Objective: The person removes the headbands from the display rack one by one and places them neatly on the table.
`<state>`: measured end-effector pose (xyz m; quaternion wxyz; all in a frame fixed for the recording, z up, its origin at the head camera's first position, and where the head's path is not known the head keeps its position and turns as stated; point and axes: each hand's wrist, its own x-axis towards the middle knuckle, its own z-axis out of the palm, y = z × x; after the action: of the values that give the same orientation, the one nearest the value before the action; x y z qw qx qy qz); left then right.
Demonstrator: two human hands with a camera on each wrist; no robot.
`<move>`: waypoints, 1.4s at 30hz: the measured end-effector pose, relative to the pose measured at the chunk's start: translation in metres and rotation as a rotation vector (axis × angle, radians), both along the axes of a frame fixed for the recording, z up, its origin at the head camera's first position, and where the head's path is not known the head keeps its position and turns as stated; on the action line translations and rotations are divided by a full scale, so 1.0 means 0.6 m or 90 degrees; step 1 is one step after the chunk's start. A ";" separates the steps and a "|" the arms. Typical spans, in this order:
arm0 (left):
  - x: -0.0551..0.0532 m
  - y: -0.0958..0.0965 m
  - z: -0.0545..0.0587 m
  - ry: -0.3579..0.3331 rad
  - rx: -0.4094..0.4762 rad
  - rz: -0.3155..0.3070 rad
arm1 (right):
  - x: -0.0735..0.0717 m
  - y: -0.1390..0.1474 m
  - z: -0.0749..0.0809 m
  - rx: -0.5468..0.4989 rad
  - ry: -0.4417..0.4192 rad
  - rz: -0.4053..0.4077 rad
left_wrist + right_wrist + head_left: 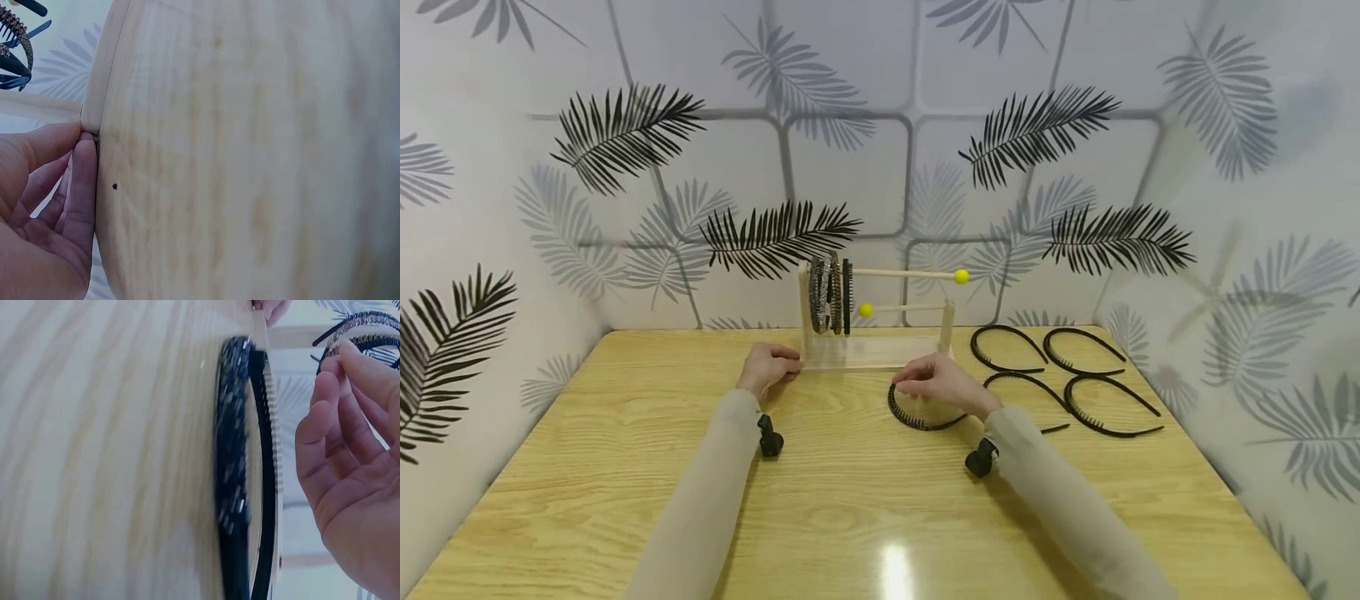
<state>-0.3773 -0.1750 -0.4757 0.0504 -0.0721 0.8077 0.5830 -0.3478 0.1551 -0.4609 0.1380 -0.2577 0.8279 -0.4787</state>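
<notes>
A light wooden rack (880, 352) stands at the back of the table. My left hand (767, 368) is at the front left corner of its base, and in the left wrist view the thumb and index fingertips (86, 136) pinch at that corner. Just right of the rack's front, my right hand (942, 383) hovers over a black toothed headband (917, 422). In the right wrist view this headband (232, 437) lies on the table with a glittery band, apart from the loosely curled fingers (328, 394). Nothing shows between the right thumb and fingers.
Several headbands (829, 296), some glittery, hang on the rack's upper rod, which ends in a yellow ball (962, 276). The lower rod has another yellow ball (866, 309). Several black headbands (1097, 429) lie on the table's right side. A leaf-patterned wall (850, 183) stands behind.
</notes>
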 end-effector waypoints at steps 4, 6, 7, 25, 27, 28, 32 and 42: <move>-0.001 0.003 -0.003 0.007 0.007 -0.005 | 0.003 -0.017 0.007 -0.047 0.004 0.006; -0.001 0.003 -0.006 0.007 0.009 -0.001 | 0.004 -0.028 0.010 -0.068 -0.002 0.009; -0.001 0.002 -0.007 0.006 0.009 -0.001 | 0.008 -0.034 0.017 -0.079 -0.007 0.009; 0.002 0.001 -0.007 0.012 -0.006 0.008 | -0.001 -0.110 0.045 -0.221 -0.017 -0.075; 0.000 0.003 -0.006 0.014 -0.007 0.009 | -0.005 -0.114 0.049 -0.234 -0.014 -0.084; 0.000 0.003 -0.006 0.014 -0.008 0.009 | -0.007 -0.116 0.051 -0.239 -0.012 -0.088; 0.000 0.004 -0.006 0.015 -0.008 0.011 | -0.014 -0.123 0.058 -0.251 -0.007 -0.103; -0.003 0.005 -0.006 0.012 -0.009 0.006 | -0.028 -0.134 0.077 -0.276 0.048 -0.167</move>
<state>-0.3792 -0.1722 -0.4792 0.0395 -0.0711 0.8120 0.5779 -0.3645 0.0749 -0.4147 -0.0148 -0.1897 0.7369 -0.6486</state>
